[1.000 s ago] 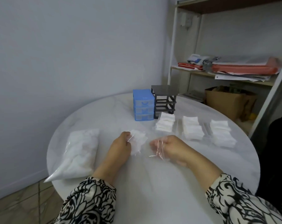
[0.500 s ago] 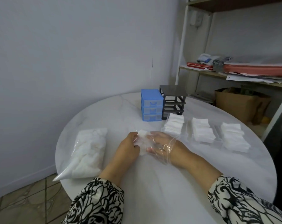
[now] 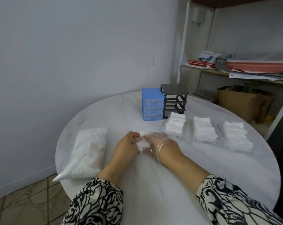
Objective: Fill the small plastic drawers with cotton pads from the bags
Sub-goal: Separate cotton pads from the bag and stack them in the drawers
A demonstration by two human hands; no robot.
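My right hand [image 3: 166,146] is wrist-deep inside a small clear bag [image 3: 155,157], and its fingers curl round the white cotton pads [image 3: 142,143] in it. My left hand [image 3: 126,146] pinches the bag's left edge beside the pads. A large full bag of cotton pads [image 3: 89,151] lies at the table's left. At the back stand a blue drawer unit [image 3: 152,104] with its three drawers in, and a black frame [image 3: 174,98] with empty slots. Three clear drawers [image 3: 175,125] [image 3: 204,131] [image 3: 236,138] heaped with pads sit in a row to the right.
The round white table [image 3: 194,168] ends close on the left over a tiled floor [image 3: 24,197]. A wall rises behind. To the right, a shelf unit [image 3: 202,70] carries papers and folders, with a cardboard box [image 3: 239,101] under it.
My right hand went from holding the small bag's edge to deep inside the bag, at the pads. My left hand kept its pinch on the bag.
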